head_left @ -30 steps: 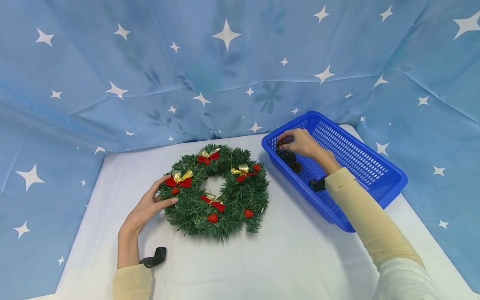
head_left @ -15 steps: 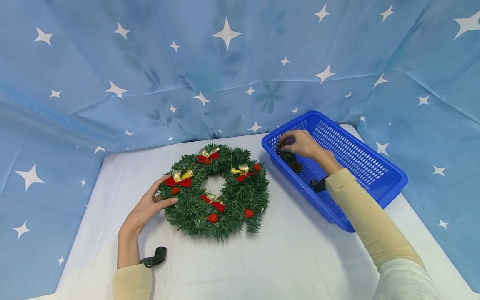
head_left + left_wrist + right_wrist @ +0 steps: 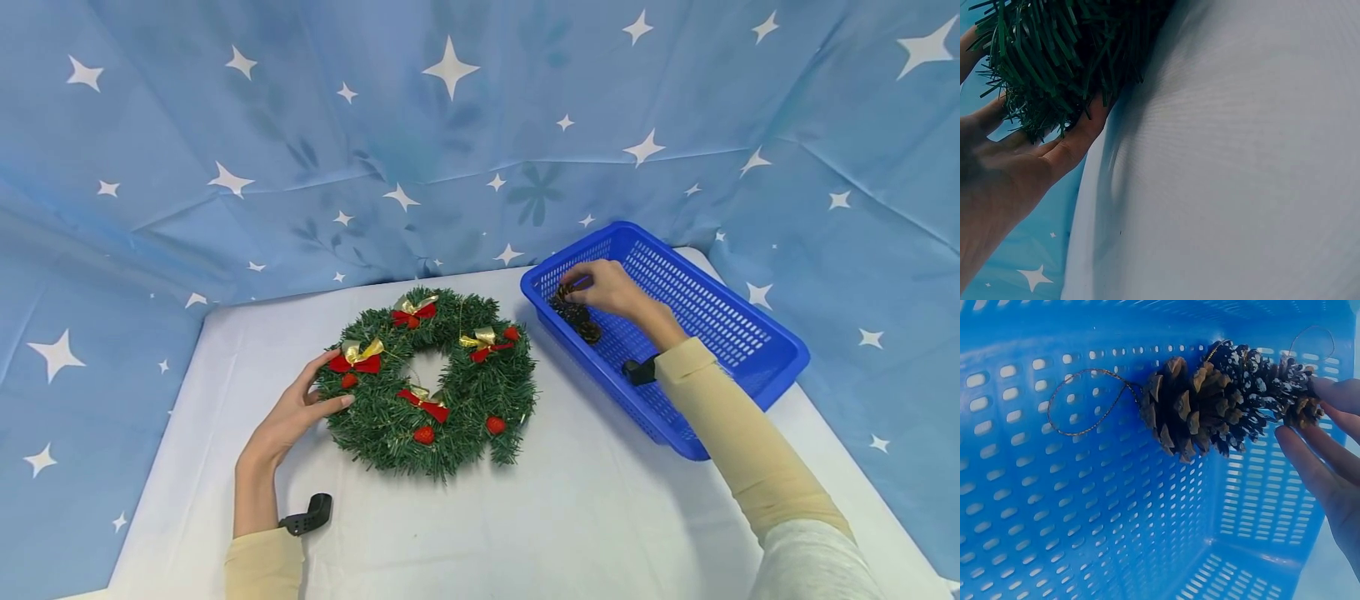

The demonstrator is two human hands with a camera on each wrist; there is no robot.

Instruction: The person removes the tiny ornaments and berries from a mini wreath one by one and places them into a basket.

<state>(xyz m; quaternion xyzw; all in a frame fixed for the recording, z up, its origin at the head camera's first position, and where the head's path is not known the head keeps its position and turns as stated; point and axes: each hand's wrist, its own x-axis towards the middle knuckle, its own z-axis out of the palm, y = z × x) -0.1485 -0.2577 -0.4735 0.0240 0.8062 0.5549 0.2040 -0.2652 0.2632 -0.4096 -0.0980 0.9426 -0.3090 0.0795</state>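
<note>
Right hand (image 3: 609, 292) on pinecone (image 3: 1292, 380) — in blue basket (image 3: 693, 312).

The person's hands (image 3: 285, 421) are bare. Tan sleeves (image 3: 738, 442) cover the forearms, pale grey fabric (image 3: 813, 562) following on the right; each wrist wears a black, round-ended device (image 3: 307, 515).

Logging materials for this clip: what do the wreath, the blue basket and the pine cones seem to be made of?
Wreath: probably plastic, slightly glossy; its needles are thin, even strips.
Blue basket: likely moulded plastic, smooth with some sheen; regular slots pierce its walls.
Pine cones: natural-looking and woody, with rough, overlapping brown scales, some white-flecked; imitation cannot be ruled out.
</note>
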